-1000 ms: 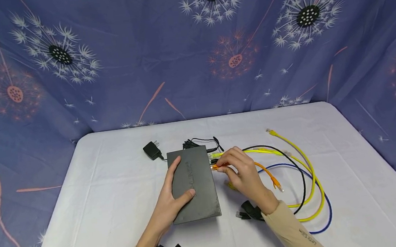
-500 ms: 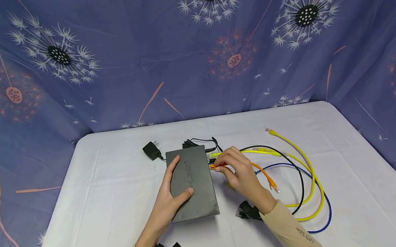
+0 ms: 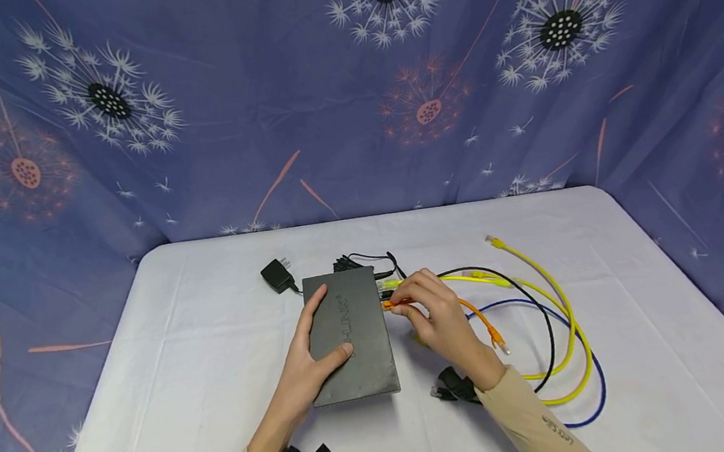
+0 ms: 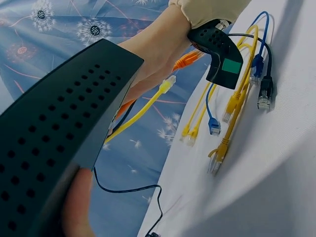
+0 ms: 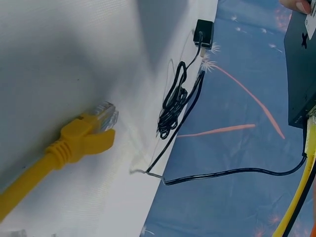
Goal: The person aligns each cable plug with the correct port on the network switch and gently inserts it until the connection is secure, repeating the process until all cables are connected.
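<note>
My left hand (image 3: 304,376) holds a black network switch (image 3: 366,354), thumb and index finger lying across its top. In the left wrist view its perforated side (image 4: 54,123) faces the camera, with one finger at the lower edge. At the switch's right edge, my right hand (image 3: 442,315) pinches the plug end of an orange network cable (image 3: 478,313) at the ports. The fingers partly cover that plug. Beside it, a yellow cable (image 3: 396,283) and a black cable (image 3: 386,295) also run into the ports.
Yellow, blue (image 3: 604,385) and black cables loop across the table's right side. A yellow plug (image 5: 81,133) lies below the right hand. Behind the switch are a black power adapter (image 3: 277,276) and its bundled cord (image 3: 343,263). A patterned curtain (image 3: 219,108) hangs behind.
The switch and both hands have shifted very slightly left in the head view. The right hand keeps its pinch on the orange network cable at the port.
</note>
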`<state>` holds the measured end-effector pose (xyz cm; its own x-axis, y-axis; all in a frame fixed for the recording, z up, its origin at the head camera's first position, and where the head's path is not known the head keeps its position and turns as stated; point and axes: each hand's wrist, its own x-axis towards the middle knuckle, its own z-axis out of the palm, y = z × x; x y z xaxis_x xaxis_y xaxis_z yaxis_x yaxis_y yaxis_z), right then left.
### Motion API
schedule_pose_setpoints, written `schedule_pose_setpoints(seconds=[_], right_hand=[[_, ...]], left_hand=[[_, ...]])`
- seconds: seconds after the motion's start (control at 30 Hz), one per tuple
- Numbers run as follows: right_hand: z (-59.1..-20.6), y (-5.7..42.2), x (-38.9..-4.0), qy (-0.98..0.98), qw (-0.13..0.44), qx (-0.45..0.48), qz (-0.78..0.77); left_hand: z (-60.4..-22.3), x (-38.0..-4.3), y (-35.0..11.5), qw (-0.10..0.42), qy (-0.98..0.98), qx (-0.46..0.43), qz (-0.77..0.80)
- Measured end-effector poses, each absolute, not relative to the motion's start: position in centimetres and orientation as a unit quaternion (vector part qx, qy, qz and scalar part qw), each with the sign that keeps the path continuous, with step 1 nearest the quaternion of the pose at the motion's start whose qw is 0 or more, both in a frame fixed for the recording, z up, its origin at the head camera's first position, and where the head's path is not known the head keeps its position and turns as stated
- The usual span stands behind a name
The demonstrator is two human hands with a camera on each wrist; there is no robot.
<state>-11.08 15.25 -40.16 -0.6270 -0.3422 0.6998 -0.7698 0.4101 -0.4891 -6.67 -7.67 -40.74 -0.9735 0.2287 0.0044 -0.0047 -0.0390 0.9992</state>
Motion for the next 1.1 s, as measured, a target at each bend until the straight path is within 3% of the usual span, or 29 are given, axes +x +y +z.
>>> schedule_pose_setpoints(seconds=[1.1], right_hand=[[-40.8, 16.7, -9.4, -0.794, 0.274, 0.334, 0.428]], left_hand=[[-41.3, -7.0, -7.7, 0.049, 0.671, 0.054, 0.737]])
